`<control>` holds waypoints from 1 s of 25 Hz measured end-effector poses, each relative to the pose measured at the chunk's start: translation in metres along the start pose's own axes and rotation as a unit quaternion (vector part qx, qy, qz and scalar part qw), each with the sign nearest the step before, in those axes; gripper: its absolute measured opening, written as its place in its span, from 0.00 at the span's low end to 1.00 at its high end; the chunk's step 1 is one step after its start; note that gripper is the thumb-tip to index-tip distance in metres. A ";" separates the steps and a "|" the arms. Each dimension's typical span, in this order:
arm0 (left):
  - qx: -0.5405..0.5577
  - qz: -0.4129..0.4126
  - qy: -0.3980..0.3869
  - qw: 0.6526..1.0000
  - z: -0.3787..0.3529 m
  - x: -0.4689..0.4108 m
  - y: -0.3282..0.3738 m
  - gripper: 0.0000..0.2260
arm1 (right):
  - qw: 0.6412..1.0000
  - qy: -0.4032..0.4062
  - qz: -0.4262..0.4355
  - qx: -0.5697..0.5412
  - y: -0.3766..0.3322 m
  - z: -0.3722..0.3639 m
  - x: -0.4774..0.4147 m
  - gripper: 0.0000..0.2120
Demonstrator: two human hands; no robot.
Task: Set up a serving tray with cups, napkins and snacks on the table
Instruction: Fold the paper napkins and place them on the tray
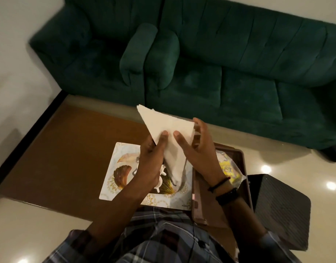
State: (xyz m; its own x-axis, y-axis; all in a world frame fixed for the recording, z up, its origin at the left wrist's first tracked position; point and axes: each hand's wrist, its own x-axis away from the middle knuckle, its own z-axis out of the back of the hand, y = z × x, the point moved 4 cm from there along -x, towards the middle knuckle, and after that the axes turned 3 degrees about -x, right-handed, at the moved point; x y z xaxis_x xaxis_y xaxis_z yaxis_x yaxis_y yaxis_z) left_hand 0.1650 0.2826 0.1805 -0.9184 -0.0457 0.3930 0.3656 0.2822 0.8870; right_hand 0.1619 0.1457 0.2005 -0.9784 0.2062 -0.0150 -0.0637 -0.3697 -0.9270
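Observation:
I hold a white paper napkin (163,126), folded into a triangle, up in the air with both hands. My left hand (152,158) grips its lower left edge. My right hand (197,147) pinches its right side, thumb on the front and fingers behind. Below them a rectangular serving tray (114,168) with a gold leaf pattern lies on the brown table (68,149). A small white holder (161,175) on the tray is partly hidden by my left hand. A snack packet in clear and yellow wrap (229,169) lies in a brown container (243,164) at the right.
A dark green sofa (220,63) runs along the far side of the table. A dark ribbed box (281,209) stands at the right, beside the brown container. The floor is glossy and pale, with light spots. My plaid shirt fills the bottom of the view.

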 end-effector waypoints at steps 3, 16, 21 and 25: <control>-0.083 -0.015 -0.023 0.996 -0.005 -0.001 0.002 0.02 | 0.969 -0.061 -0.138 -0.198 0.013 0.001 -0.012 0.14; -0.108 0.097 -0.046 0.988 0.002 -0.026 0.006 0.28 | 0.939 -0.056 -0.154 -0.302 0.021 0.003 -0.004 0.09; -0.111 0.110 -0.066 0.985 -0.014 -0.010 -0.016 0.18 | 0.966 0.049 -0.095 -0.237 0.013 -0.004 -0.008 0.10; -0.102 0.044 -0.080 0.991 -0.007 -0.012 -0.013 0.07 | 0.972 0.087 -0.063 -0.211 0.013 0.008 -0.011 0.16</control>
State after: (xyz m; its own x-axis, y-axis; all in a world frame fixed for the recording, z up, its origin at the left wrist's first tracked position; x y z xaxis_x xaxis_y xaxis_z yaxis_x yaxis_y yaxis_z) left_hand 0.1726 0.2724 0.1657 -0.8883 0.1272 0.4413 0.4526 0.0785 0.8883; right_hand 0.1700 0.1317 0.1914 -0.9181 0.3884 0.0792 -0.0581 0.0656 -0.9961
